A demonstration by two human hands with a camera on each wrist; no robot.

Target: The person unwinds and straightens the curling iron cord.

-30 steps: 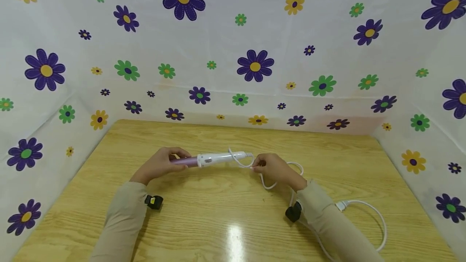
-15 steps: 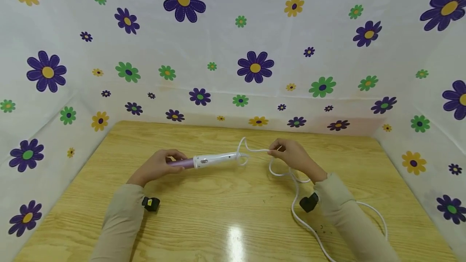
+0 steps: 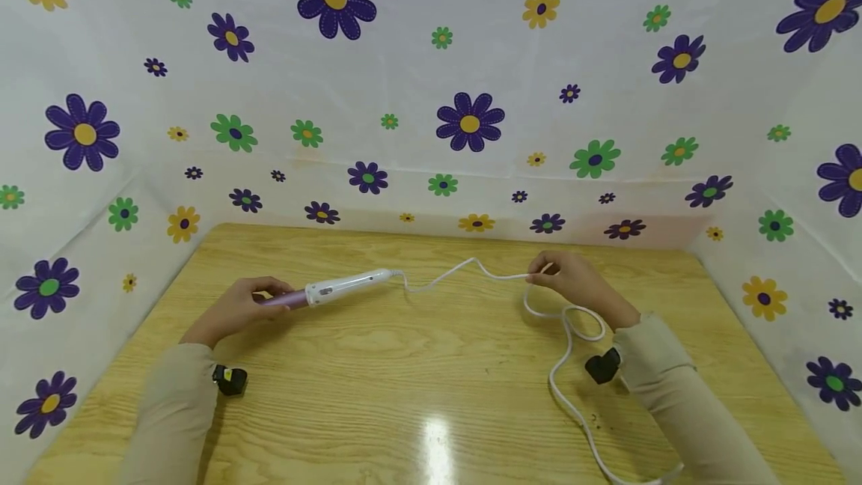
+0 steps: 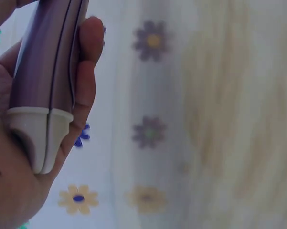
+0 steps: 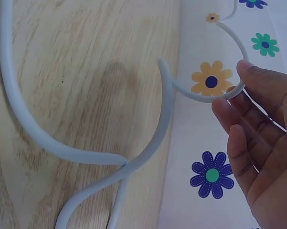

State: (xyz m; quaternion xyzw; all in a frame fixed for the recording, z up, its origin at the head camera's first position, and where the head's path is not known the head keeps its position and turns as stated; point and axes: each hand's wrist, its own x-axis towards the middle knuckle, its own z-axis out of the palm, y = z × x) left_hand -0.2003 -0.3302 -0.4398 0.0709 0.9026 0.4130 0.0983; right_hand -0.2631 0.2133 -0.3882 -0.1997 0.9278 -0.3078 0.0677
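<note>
My left hand (image 3: pixel 236 307) grips a curling iron (image 3: pixel 349 285) by its purple barrel, and the white handle points right. Close up in the left wrist view, the curling iron (image 4: pixel 45 67) has a lengthwise split and a white tip near the palm. Fingers (image 4: pixel 86 81) curl round its side. From the handle's end a white cord (image 3: pixel 441 279) runs in a wavy line to my right hand (image 3: pixel 572 281), which pinches it between thumb and fingertips. Beyond that hand the cord (image 5: pixel 148 148) falls in loops in the right wrist view.
The wooden table (image 3: pixel 377 388) is backed by a white flower-patterned sheet (image 3: pixel 404 81) at the rear and sides. Cord also trails along the right side to the front edge, passing near the right sleeve (image 3: pixel 687 395). Black wrist cameras sit at both cuffs.
My left hand has moved left with the curling iron, while my right hand has gone right and slightly up along with the cord. The loop round the handle's end has come away, and the cord is stretched out.
</note>
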